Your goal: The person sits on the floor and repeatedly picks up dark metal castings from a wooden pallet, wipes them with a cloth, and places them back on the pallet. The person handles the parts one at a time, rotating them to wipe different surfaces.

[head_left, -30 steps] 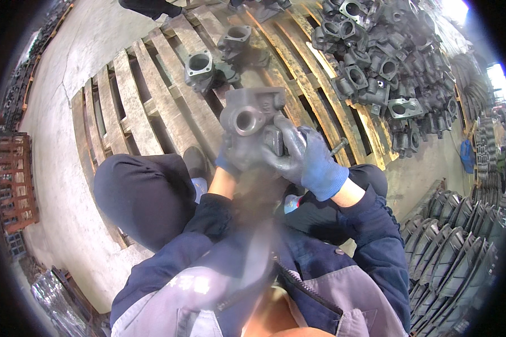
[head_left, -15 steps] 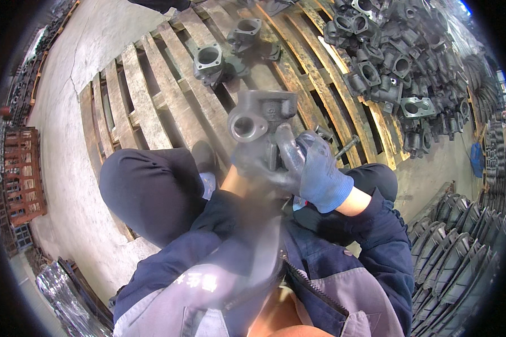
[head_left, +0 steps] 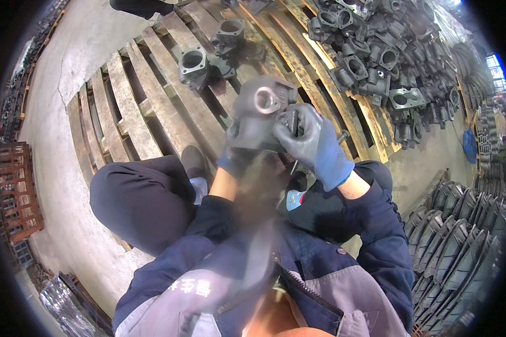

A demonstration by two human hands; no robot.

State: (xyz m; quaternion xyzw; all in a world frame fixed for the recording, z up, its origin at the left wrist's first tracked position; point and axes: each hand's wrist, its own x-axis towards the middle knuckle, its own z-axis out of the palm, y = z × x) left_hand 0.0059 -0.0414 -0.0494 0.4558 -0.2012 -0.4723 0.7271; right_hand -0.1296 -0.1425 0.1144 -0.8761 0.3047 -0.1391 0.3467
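Note:
A dark grey metal casting (head_left: 247, 126) with a round flanged opening is held up in front of me, between my knees. My left hand (head_left: 234, 161), in a blue and grey glove, is closed on its lower left side; most of the fingers are hidden behind it. My right hand (head_left: 315, 140), gloved alike, is closed in a pinch at the casting's right side. A slim dark rod (head_left: 294, 121) shows between its thumb and fingers, and a thin shiny end sticks out below the hand. I cannot make out what kind of tool it is. A blur smears the area below the casting.
On the wooden pallet (head_left: 143, 121) stand similar castings (head_left: 193, 60). A large heap of castings (head_left: 388, 62) lies at the far right. Ribbed dark parts (head_left: 450, 241) are stacked at the near right. A red-brown crate (head_left: 19, 191) stands at the left; a person's dark-clothed leg (head_left: 143, 7) shows at the top.
The casting has tilted, so its round opening now faces more upward and sits further right. My right hand's fingers have curled in, and the slim rod shows in them. The view has shifted slightly.

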